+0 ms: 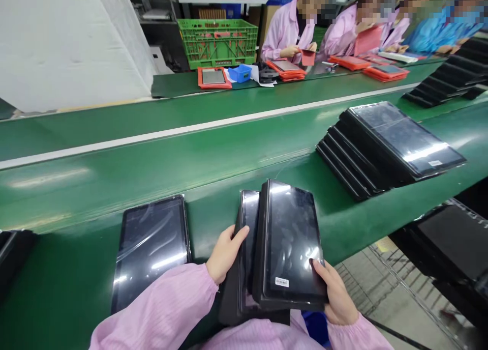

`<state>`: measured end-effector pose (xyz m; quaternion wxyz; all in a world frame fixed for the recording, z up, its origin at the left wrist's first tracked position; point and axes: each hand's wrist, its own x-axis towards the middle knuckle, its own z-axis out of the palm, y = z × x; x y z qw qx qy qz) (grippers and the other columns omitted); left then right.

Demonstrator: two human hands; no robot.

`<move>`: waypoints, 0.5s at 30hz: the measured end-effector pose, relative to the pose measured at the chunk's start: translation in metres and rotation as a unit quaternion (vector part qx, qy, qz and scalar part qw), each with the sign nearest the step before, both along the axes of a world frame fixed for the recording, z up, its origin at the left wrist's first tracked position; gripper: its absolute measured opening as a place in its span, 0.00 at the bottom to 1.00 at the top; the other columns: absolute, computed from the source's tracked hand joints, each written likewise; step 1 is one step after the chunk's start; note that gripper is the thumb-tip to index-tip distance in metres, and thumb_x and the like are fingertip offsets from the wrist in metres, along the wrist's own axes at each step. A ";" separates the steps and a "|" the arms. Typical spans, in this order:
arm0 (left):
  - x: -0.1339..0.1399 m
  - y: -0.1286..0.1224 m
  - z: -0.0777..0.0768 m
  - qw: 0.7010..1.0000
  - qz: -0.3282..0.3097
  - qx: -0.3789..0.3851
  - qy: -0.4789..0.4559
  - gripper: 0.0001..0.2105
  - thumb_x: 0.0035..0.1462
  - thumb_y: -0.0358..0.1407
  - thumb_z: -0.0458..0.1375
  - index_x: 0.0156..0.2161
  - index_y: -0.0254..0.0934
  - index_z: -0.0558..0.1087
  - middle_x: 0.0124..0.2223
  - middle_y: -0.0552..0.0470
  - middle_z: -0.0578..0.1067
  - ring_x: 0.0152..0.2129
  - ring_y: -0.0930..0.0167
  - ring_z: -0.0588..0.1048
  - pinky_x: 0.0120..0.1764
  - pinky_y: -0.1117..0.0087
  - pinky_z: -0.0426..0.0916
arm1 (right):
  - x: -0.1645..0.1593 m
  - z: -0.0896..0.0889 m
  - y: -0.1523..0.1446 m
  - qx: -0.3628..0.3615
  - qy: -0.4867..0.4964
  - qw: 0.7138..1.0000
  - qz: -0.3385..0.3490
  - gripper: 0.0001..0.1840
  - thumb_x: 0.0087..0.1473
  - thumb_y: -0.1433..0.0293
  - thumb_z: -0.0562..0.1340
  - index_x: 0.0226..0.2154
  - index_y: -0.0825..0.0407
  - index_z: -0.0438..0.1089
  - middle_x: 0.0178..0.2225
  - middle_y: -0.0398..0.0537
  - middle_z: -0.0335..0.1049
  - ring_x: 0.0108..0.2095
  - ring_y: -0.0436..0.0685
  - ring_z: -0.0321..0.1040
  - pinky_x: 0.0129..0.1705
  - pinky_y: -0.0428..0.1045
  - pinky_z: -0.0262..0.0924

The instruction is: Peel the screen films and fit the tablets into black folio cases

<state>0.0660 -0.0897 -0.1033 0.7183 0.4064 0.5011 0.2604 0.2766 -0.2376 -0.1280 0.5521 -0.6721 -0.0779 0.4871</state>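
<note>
My right hand (335, 294) grips the lower right corner of a black tablet (293, 233), its thumb on the glossy screen near a small white label. Directly under and to the left lies another black tablet (248, 248), partly covered by the first. My left hand (225, 252) is closed on that lower tablet's left edge, thumb over its screen. Both tablets are close to my body at the bench's front edge. Left of them, a separate tablet (152, 248) rests screen up on the green surface, partly hidden by my left sleeve.
A leaning stack of tablets (396, 141) stands at right, with another stack (453, 70) beyond. More dark tablets (450, 243) sit on a wire rack at lower right. Across the green bench (213, 151), co-workers handle red cases near a green crate (217, 42) and blue bin (240, 73).
</note>
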 end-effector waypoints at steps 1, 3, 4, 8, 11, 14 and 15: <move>0.002 0.000 -0.002 0.999 0.039 0.020 0.003 0.19 0.54 0.49 0.59 0.42 0.34 0.74 0.45 0.43 0.79 0.44 0.60 0.76 0.49 0.62 0.67 | 0.000 -0.001 0.002 0.011 -0.003 1.000 0.005 0.20 0.45 0.54 0.72 0.35 0.51 0.75 0.35 0.50 0.80 0.36 0.65 0.78 0.34 0.53 0.74; 0.006 0.001 -0.008 0.993 0.102 0.051 0.009 0.17 0.54 0.46 0.61 0.42 0.36 0.73 0.45 0.46 0.79 0.45 0.62 0.76 0.50 0.63 0.67 | 0.001 -0.001 0.008 0.031 -0.016 0.999 0.031 0.24 0.44 0.51 0.71 0.37 0.51 0.75 0.39 0.52 0.80 0.39 0.66 0.77 0.38 0.55 0.74; 0.006 0.001 -0.011 0.992 0.114 0.058 0.004 0.16 0.54 0.45 0.61 0.43 0.36 0.73 0.45 0.46 0.79 0.45 0.62 0.75 0.50 0.64 0.67 | 0.002 0.000 0.011 0.036 -0.027 0.998 0.049 0.26 0.43 0.50 0.71 0.38 0.52 0.75 0.41 0.53 0.80 0.41 0.67 0.77 0.39 0.56 0.73; 0.004 0.005 -0.020 0.992 0.110 0.059 -0.019 0.17 0.58 0.46 0.58 0.46 0.35 0.71 0.48 0.43 0.78 0.48 0.62 0.74 0.52 0.62 0.65 | 0.010 0.007 0.027 0.040 -0.073 0.991 0.108 0.30 0.43 0.49 0.71 0.43 0.52 0.75 0.43 0.54 0.79 0.44 0.68 0.76 0.42 0.56 0.72; 0.002 0.008 -0.020 0.988 0.137 0.072 -0.015 0.18 0.59 0.47 0.56 0.47 0.35 0.70 0.50 0.43 0.77 0.49 0.62 0.73 0.54 0.63 0.64 | 0.013 0.015 0.041 0.062 -0.092 0.983 0.149 0.31 0.44 0.49 0.71 0.45 0.52 0.75 0.44 0.55 0.78 0.46 0.68 0.74 0.46 0.57 0.71; 0.002 0.007 -0.017 0.985 0.152 0.086 -0.004 0.19 0.58 0.48 0.56 0.46 0.35 0.70 0.47 0.44 0.77 0.47 0.63 0.74 0.52 0.63 0.66 | 0.009 0.020 0.057 0.107 -0.126 0.968 0.191 0.31 0.50 0.50 0.67 0.50 0.52 0.74 0.49 0.54 0.76 0.52 0.68 0.70 0.55 0.59 0.64; 0.002 0.005 -0.017 0.984 0.157 0.083 -0.004 0.19 0.57 0.49 0.57 0.46 0.35 0.70 0.46 0.45 0.77 0.45 0.63 0.74 0.50 0.63 0.67 | 0.005 0.021 0.062 0.119 -0.137 0.963 0.198 0.30 0.51 0.50 0.67 0.51 0.52 0.73 0.50 0.53 0.75 0.54 0.68 0.68 0.58 0.60 0.61</move>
